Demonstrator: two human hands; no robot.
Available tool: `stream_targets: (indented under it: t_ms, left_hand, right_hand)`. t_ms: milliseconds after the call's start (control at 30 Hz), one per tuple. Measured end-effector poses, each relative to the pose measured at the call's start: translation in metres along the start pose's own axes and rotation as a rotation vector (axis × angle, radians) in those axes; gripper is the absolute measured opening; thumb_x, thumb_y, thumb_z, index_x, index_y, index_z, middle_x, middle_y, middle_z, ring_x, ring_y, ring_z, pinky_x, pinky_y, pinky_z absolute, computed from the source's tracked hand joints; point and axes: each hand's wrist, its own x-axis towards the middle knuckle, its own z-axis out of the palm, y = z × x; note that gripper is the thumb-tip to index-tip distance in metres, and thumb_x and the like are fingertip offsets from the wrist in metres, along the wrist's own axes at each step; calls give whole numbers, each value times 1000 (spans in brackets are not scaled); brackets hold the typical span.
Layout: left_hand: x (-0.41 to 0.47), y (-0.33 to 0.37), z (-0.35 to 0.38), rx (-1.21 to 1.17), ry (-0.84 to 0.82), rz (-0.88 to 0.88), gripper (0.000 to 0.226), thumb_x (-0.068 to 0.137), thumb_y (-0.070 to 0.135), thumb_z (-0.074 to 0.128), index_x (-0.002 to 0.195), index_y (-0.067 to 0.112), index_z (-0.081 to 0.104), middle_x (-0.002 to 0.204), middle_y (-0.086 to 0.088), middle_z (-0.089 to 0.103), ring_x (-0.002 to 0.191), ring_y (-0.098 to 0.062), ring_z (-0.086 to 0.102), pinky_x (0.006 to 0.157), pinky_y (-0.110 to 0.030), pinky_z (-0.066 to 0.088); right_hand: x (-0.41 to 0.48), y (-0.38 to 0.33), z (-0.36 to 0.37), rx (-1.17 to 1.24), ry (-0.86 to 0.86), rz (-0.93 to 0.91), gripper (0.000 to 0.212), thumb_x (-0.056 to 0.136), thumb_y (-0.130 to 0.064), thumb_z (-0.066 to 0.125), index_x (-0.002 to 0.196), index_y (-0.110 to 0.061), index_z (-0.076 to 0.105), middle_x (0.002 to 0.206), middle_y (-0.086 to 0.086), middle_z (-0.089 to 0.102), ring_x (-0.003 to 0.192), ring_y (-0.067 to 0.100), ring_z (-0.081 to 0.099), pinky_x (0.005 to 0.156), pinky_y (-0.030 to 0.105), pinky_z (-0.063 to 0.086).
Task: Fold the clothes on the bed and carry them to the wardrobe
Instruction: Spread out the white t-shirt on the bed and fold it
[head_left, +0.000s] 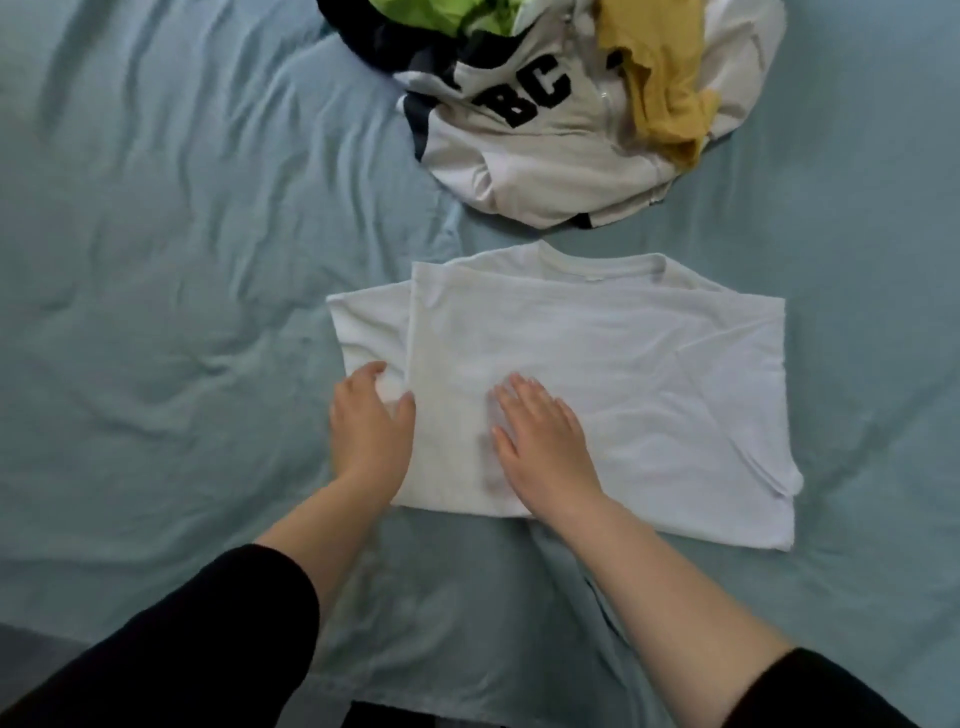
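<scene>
My left hand (371, 415) pinches a fold at the near-left edge of the folded white cotton T-shirt (597, 364). My right hand (540, 431) presses flat on it, fingers straight. It spreads rightward from both hands on the pale blue bedsheet (182, 260). A heap of unfolded clothes (571, 104) lies beyond my fingertips.

Clad in black long sleeves. Noted on the left arm: a matte black left sleeve (197, 639), pushed back to mid-forearm, with a plain, rounded cuff edge. Noted on the right arm: a matching black right sleeve (810, 691), pushed back further and cut by the frame corner. Bare below both cuffs, left hand (371, 421) and right hand (540, 436) included. Recorded at the bottom edge: a dark strip (395, 714), possibly more of the same clothing, too dim to confirm.
</scene>
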Motion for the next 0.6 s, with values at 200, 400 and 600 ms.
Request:
stream_targets:
  t_ms: [200,400,600]
  left_hand:
    - [43,-30,-18,-281,-91,-272,38,85,35,71,109,8,57,103,-8,64,102,-28,61,92,-39,48]
    - [46,-60,-30,-346,-119,-228,26,90,31,65,71,18,52,67,5,57,61,-12,50,54,-21,37]
    - [42,-58,-22,-388,-190,-345,26,91,34,62,73,20,51,67,6,57,65,-18,53,56,-30,34]
  right_hand:
    - [42,-41,29,-122,-55,-46,57,102,-42,20,153,-30,-1,161,-9,-12,148,12,-11,118,37,-8]
    - [56,-38,28,-220,-224,40,57,102,-45,18,154,-30,0,161,-12,-7,148,7,-3,119,36,0]
    - [78,-100,9,5,228,-8,25,96,-21,44,110,-12,63,108,9,62,103,31,56,86,39,41]
